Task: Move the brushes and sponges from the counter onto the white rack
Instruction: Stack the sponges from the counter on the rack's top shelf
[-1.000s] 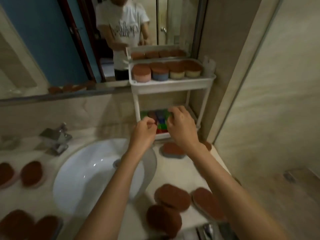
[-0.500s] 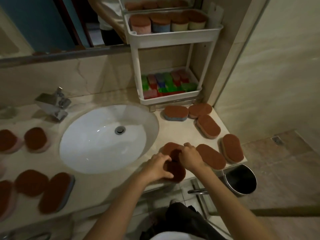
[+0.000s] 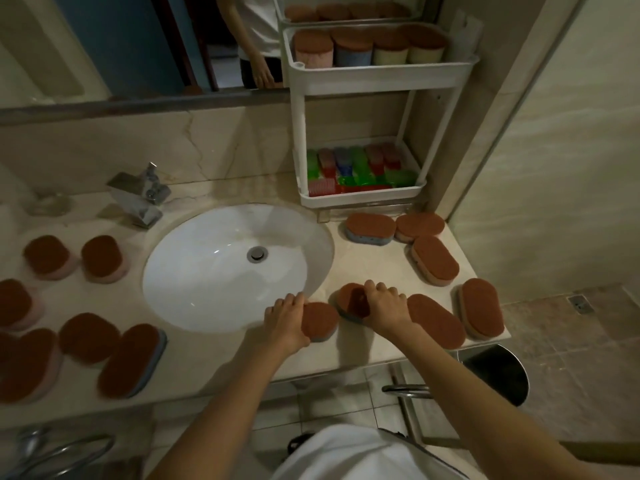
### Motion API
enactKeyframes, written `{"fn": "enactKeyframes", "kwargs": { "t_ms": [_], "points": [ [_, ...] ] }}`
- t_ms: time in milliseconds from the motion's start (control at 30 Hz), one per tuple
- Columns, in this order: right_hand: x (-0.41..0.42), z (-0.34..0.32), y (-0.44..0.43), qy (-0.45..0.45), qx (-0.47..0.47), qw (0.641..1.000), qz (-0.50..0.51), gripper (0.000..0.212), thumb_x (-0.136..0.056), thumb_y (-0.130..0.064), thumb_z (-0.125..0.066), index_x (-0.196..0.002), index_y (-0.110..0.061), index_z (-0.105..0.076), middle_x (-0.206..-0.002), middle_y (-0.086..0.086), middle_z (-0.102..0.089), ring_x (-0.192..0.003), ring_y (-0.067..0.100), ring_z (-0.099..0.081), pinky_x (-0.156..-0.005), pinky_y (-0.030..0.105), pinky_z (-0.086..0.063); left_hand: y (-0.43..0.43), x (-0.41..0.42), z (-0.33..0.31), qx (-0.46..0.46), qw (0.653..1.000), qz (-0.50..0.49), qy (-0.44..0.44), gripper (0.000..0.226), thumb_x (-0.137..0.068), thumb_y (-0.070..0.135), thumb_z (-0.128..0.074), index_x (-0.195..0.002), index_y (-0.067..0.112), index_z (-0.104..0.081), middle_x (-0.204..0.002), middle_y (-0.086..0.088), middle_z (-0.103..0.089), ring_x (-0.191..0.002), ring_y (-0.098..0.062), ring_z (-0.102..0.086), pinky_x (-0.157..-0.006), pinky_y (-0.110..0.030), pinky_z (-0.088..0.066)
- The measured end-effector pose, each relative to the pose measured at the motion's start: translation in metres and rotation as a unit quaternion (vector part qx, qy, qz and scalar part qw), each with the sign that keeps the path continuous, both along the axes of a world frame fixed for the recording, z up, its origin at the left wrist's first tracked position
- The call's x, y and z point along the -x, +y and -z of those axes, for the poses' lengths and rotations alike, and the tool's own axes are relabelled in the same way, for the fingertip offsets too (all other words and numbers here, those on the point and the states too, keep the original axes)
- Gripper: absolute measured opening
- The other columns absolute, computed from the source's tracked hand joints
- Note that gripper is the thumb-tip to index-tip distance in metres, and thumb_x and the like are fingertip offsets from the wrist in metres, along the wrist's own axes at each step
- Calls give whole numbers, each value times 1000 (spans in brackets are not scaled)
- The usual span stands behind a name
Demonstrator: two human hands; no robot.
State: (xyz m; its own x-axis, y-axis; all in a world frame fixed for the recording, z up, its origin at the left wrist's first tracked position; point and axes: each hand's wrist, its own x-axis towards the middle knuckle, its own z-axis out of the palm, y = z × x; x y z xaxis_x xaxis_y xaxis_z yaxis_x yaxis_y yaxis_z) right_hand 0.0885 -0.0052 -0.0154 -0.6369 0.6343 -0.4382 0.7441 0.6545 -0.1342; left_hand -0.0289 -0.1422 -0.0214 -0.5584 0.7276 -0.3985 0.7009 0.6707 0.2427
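Head view, looking down at a bathroom vanity: I have each hand on a brown-topped sponge at the front of the surface (image 3: pixel 374 258), right of the sink (image 3: pixel 194 268). My left hand (image 3: pixel 285 322) wraps the near sponge (image 3: pixel 320 322), fingers curled over its left edge; my right hand (image 3: pixel 384 306) clamps the blue-based sponge (image 3: pixel 348 301) beside it — taking two at once, I judge, to halve the trips. Both forearms reach forward, wrists low. The white rack (image 3: pixel 377 77) stands at the back right, sponges upright on top, brushes (image 3: pixel 356 171) below; many sponges are not yet moved.
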Motion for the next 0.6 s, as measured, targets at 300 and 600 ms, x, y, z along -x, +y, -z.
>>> {"fn": "enactKeyframes", "kwargs": {
  "t_ms": [300, 600],
  "points": [
    [37, -81, 31, 213, -84, 973, 13, 80, -78, -34, -70, -142, -9, -28, -133, 16, -49, -118, 38, -50, -98, 43, -41, 34, 40, -76, -155, 978, -108, 88, 70, -77, 25, -68, -138, 16, -34, -138, -10, -35, -128, -31, -35, -106, -39, -31],
    [61, -192, 90, 340, -190, 918, 69, 75, -78, -28, -69, -140, -9, -33, -130, 16, -46, -117, 39, -49, -92, 43, -42, 106, 79, -198, -316, 930, -42, 184, 74, -80, 22, -66, -143, 16, -29, -140, -10, -33, -128, -28, -33, -107, -35, -29]
  ]
}}
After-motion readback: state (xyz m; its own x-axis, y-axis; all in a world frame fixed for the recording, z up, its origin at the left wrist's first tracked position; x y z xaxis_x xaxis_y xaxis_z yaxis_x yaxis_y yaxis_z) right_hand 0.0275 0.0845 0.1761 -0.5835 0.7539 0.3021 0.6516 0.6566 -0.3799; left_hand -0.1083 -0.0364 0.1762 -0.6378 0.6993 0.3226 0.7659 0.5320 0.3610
